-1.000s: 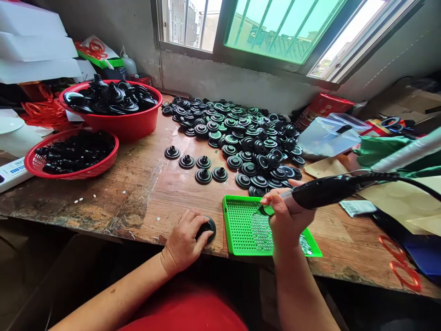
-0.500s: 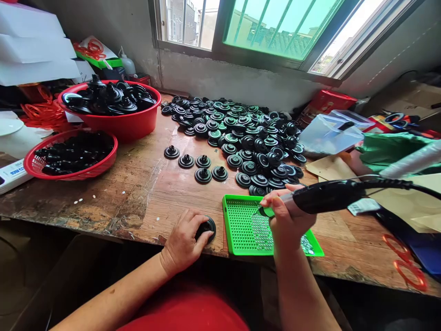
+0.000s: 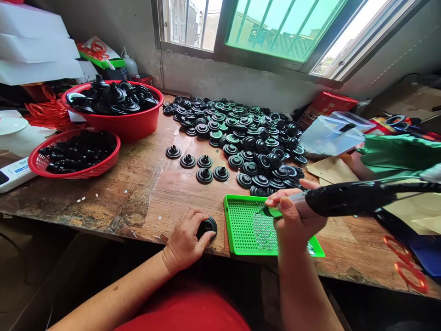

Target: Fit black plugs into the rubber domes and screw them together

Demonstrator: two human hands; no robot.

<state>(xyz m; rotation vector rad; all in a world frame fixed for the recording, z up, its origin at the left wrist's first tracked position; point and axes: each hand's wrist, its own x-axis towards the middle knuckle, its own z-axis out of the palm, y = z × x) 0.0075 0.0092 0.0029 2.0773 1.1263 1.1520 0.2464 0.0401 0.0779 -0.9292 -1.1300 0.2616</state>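
Observation:
Near the table's front edge, my left hand (image 3: 188,239) grips a round black part (image 3: 209,227) that rests on the wood. My right hand (image 3: 296,216) is wrapped round a black and silver power screwdriver (image 3: 344,198) with a green front end. Its tip is over a green perforated tray (image 3: 237,249), where many small screws (image 3: 265,233) sit in the holes. Behind my left hand stand several black disc parts (image 3: 204,175) with their stems up. A large pile of black discs (image 3: 248,133) lies beyond the tray.
A red basin (image 3: 117,126) and a red basket (image 3: 82,172), both with black parts, stand at the left. At the right are a clear plastic box (image 3: 327,135), cardboard pieces and orange scissors (image 3: 409,276).
My right hand and the screwdriver have moved a little to the right over the tray. My left hand keeps its hold on the black part.

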